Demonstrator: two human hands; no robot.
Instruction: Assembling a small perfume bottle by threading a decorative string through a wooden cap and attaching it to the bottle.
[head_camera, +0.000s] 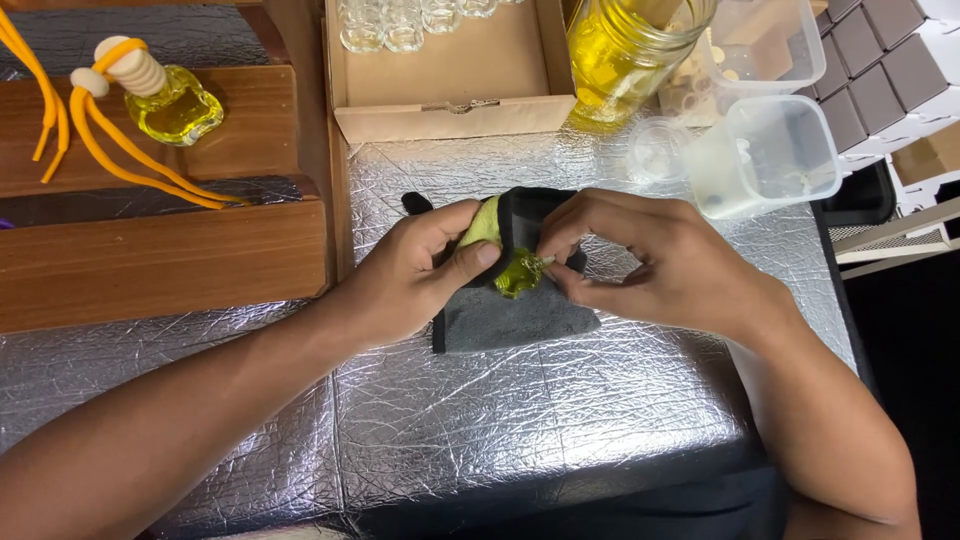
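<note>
Yellow-filled small bottle (518, 272) is gripped in the left hand (420, 275) and wiped with a dark cloth (515, 318) pinched by right hand (640, 265) fingers; one finished bottle (172, 103) is already set aside, uncapped work remains.

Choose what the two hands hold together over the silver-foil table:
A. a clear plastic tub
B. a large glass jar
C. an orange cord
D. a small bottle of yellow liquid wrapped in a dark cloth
D: the left hand and right hand grip the small yellow bottle inside the dark cloth.
</note>
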